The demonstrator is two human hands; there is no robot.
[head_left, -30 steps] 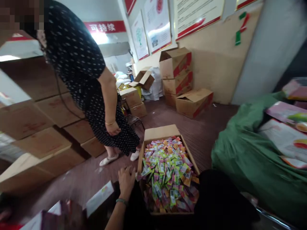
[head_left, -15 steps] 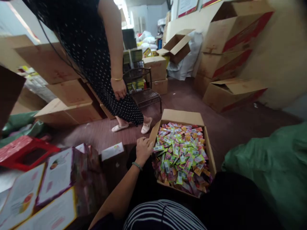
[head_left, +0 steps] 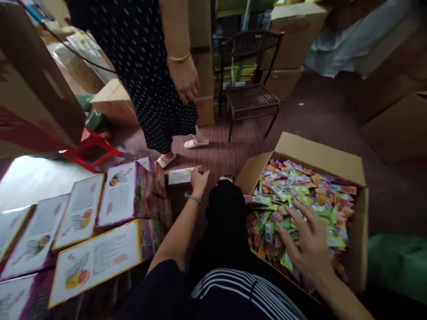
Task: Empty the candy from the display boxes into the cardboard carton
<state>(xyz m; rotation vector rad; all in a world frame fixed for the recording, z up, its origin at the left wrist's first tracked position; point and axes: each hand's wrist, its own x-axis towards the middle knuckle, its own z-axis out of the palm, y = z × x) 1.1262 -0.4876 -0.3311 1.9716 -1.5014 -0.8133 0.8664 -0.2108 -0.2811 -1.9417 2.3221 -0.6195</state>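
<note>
Left hand [head_left: 199,178] at 11 o'clock grips a small white box [head_left: 179,175]; right hand [head_left: 308,242], fingers spread wide, rests on sachets [head_left: 300,195] in cardboard box [head_left: 320,155] at 2 o'clock. Another person's hand [head_left: 183,80] hangs at 12.

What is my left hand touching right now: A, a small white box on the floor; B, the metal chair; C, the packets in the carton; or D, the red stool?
A: the left hand rests on the small white box on the floor, while the right hand is over the packets.
</note>
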